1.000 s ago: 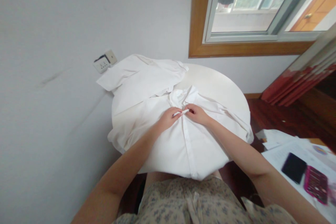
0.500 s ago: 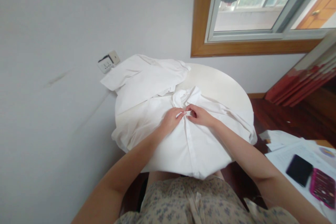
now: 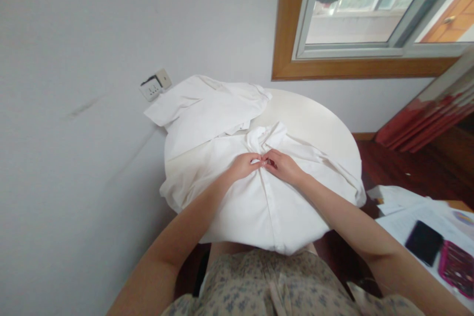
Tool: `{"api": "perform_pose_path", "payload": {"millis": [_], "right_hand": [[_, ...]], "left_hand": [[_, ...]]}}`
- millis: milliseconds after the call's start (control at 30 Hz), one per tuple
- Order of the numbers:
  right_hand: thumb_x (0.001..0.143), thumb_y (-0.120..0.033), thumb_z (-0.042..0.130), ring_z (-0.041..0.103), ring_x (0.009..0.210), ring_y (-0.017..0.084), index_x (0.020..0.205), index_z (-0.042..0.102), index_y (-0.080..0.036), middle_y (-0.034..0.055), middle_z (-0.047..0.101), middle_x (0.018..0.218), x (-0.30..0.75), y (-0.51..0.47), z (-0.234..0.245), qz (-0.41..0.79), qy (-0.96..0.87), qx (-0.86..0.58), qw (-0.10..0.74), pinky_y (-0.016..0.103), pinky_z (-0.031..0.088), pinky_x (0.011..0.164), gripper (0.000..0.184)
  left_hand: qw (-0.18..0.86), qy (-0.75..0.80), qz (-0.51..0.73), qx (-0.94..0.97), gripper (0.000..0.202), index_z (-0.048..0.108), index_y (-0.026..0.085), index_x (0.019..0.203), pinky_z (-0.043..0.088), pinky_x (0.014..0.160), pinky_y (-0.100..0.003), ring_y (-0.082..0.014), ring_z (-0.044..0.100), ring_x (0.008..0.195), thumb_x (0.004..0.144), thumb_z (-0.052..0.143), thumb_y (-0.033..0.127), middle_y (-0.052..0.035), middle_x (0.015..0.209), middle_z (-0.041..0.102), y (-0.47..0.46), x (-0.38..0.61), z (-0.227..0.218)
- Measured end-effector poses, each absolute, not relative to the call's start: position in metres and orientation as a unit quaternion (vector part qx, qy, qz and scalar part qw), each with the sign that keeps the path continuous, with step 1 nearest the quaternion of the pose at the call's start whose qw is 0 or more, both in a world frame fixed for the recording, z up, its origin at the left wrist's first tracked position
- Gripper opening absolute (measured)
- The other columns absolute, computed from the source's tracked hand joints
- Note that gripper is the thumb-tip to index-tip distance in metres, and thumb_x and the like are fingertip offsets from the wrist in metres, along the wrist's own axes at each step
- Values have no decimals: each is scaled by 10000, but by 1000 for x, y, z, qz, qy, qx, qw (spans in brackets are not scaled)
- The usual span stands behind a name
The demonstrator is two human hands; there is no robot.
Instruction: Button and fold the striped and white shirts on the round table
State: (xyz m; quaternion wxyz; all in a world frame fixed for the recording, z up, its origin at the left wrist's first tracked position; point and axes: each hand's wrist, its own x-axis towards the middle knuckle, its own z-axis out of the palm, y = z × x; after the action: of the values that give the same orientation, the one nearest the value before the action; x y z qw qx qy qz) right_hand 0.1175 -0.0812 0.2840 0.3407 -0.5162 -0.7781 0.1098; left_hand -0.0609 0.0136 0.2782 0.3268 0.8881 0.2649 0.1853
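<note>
A white shirt [image 3: 240, 212] lies front side up across the near half of a round white table [image 3: 314, 108], its collar pointing away from me and its hem hanging over the near edge. Just below the collar, my left hand [image 3: 246, 165] pinches the front placket. My right hand [image 3: 283, 165] grips the same strip from the other side, and the fingertips of both hands meet there. Whatever button sits between the fingers is too small and covered to make out. Behind, at the far left of the table, rests a second white garment [image 3: 218, 106].
A wall with a power socket [image 3: 151, 89] borders the table's left and far sides. To the right, papers [image 3: 396, 222], a black phone-like object [image 3: 424, 242] and a pink-edged case [image 3: 457, 266] lie on another surface. A red and white curtain [image 3: 414, 118] hangs beyond.
My fingertips have drawn closer together at the placket, and the bit of cloth raised between them is now mostly covered. The view has shifted slightly; the garments lie as before.
</note>
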Motion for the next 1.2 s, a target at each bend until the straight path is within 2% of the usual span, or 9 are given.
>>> {"api": "perform_pose_path", "payload": {"millis": [133, 233, 467, 667, 933, 1067, 1200], "right_hand": [[895, -262, 543, 542, 723, 123, 971, 603, -186, 45, 581, 892, 116, -80, 281, 115, -773, -514, 355, 238, 436, 688, 124], [894, -279, 550, 534, 724, 123, 945, 599, -181, 48, 570, 888, 117, -78, 279, 125, -772, -508, 362, 244, 437, 692, 120], [891, -363, 569, 505, 698, 135, 862, 599, -167, 34, 538, 768, 121, -72, 277, 138, -760, -494, 398, 257, 414, 657, 200], [910, -372, 540, 504, 695, 135, 861, 626, -162, 46, 551, 767, 119, -75, 285, 137, -765, -466, 423, 260, 418, 650, 232], [906, -408, 538, 496, 676, 130, 814, 614, -173, 38, 552, 744, 121, -75, 289, 149, -745, -477, 442, 257, 419, 624, 264], [935, -367, 491, 516, 726, 146, 852, 610, -180, 47, 561, 768, 124, -75, 291, 127, -778, -451, 418, 272, 434, 669, 237], [960, -302, 424, 533, 828, 173, 953, 612, -187, 82, 586, 877, 126, -76, 291, 73, -827, -431, 353, 301, 450, 750, 221]], "left_hand": [[315, 268, 169, 895, 318, 688, 185, 868, 360, 628, -220, -125, 524, 655, 860, 527, 458, 14, 747, 650, 15, -61, 278], [293, 262, 177, 902, 296, 680, 173, 831, 330, 589, -224, -119, 475, 610, 869, 522, 420, 8, 688, 604, 11, -60, 279], [315, 231, 235, 890, 238, 676, 161, 813, 368, 653, -232, -132, 505, 689, 874, 524, 334, -17, 723, 614, 8, -59, 281], [343, 237, 237, 878, 273, 655, 157, 796, 379, 640, -229, -129, 508, 685, 890, 483, 347, -9, 716, 596, 7, -60, 284], [325, 237, 256, 879, 261, 619, 165, 832, 421, 732, -249, -147, 563, 776, 920, 430, 322, -26, 801, 636, 3, -57, 282], [301, 239, 273, 882, 237, 619, 172, 852, 423, 778, -261, -156, 568, 811, 921, 429, 296, -39, 838, 644, -2, -57, 284], [307, 249, 260, 881, 246, 571, 169, 788, 409, 722, -252, -149, 540, 751, 923, 395, 275, -26, 766, 603, -3, -56, 281]]}}
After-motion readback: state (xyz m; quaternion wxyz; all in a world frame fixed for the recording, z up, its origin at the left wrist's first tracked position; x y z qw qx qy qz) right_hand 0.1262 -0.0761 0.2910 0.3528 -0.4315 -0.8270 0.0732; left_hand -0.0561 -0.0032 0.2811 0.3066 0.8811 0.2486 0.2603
